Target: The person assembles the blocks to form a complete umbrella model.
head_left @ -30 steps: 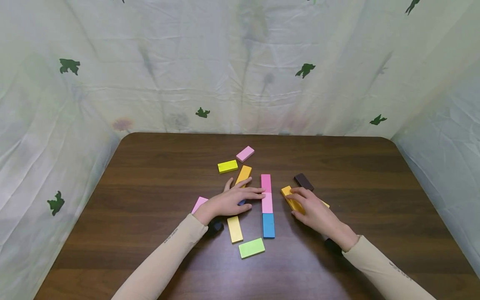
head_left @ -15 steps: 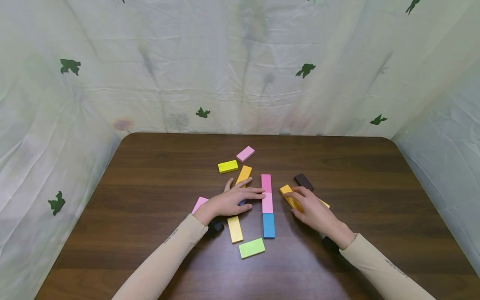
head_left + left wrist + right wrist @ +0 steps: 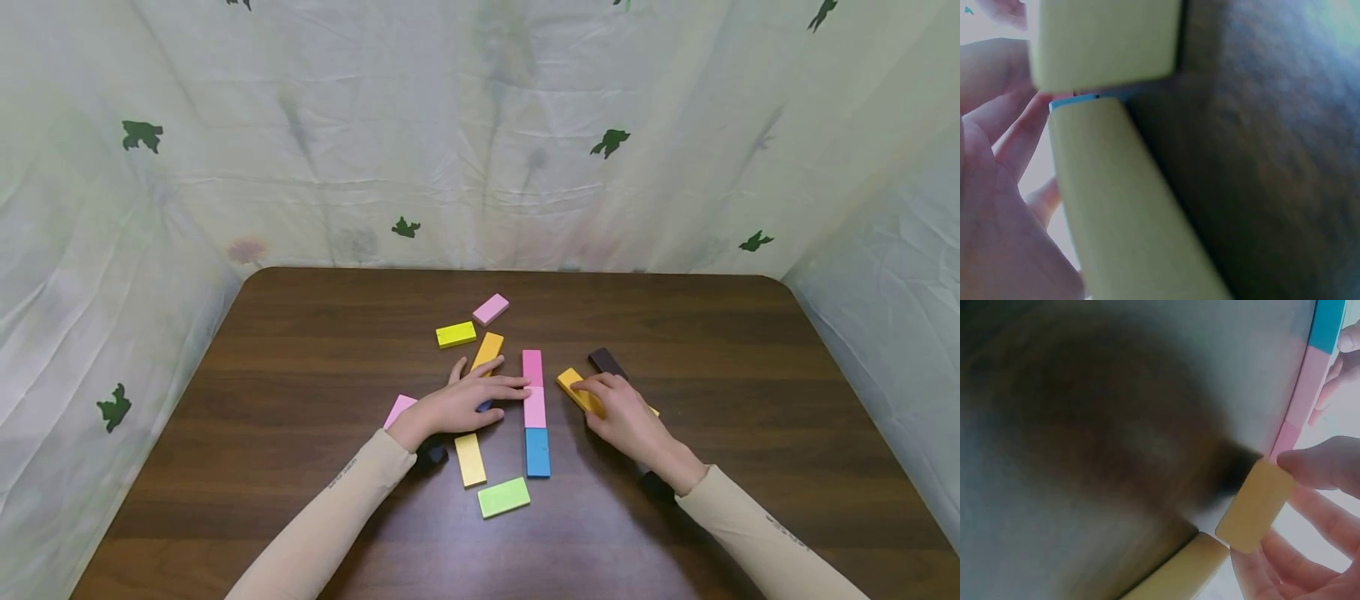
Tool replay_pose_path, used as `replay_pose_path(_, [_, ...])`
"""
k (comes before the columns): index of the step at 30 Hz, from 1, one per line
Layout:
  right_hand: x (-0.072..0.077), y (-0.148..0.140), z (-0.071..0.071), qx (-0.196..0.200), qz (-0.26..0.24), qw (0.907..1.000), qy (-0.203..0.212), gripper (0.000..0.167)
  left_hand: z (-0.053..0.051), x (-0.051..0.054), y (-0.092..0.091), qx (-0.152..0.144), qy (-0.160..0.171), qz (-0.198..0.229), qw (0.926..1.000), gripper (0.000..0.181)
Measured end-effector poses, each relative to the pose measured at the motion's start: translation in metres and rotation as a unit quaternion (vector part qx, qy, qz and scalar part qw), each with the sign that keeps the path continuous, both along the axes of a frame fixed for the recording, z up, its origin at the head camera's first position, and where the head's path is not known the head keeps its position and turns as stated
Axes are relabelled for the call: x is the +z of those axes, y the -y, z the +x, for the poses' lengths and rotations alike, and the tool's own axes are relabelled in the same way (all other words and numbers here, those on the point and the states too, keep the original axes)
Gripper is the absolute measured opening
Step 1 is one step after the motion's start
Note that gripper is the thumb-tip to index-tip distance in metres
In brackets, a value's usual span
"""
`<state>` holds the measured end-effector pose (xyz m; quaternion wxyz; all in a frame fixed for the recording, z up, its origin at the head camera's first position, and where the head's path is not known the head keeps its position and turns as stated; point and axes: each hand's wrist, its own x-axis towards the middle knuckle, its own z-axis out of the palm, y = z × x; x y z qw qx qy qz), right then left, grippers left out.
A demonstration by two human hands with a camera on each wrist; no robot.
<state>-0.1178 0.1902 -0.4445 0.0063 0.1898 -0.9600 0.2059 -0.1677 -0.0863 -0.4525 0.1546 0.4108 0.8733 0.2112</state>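
- Brown table [image 3: 712, 333] runs up to rounded far corners; pale curtain [image 3: 450, 108] behind its far edge.
- A strip of tabletop separates the standing column (upper pink block [image 3: 532, 367], lower pink block [image 3: 534, 408], blue block [image 3: 537, 452], end to end) from the orange block [image 3: 570, 381] on the right.
- Black block [image 3: 606, 362] just above right hand [image 3: 630, 421].
- Partly covered: yellow block [image 3: 655, 410] by right hand; dark blue block [image 3: 484, 406] by left hand [image 3: 453, 406]. Sleeves cut off at bottom edge. Left wrist view blurred.
- Right hand pinches the orange block, thumb and fingers on it; the block's free end points upper left.
- Left hand grasps nothing, fingers extended, tips at the pink pair's left side.
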Motion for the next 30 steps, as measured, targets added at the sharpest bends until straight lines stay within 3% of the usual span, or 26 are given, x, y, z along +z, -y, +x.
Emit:
replay_pose_path(13, [0.004, 0.0, -0.008, -0.007, -0.029, 0.9995, -0.009, 0.036, 0.0, 0.001, 0.0, 0.002, 0.004, 0.001, 1.0, 0.047])
replay_pose_path(30, [0.009, -0.005, -0.032, 0.03, -0.046, 0.9984, -0.016, 0.038, 0.001, 0.003, 0.0, -0.001, 0.005, 0.005, 1.0, 0.047])
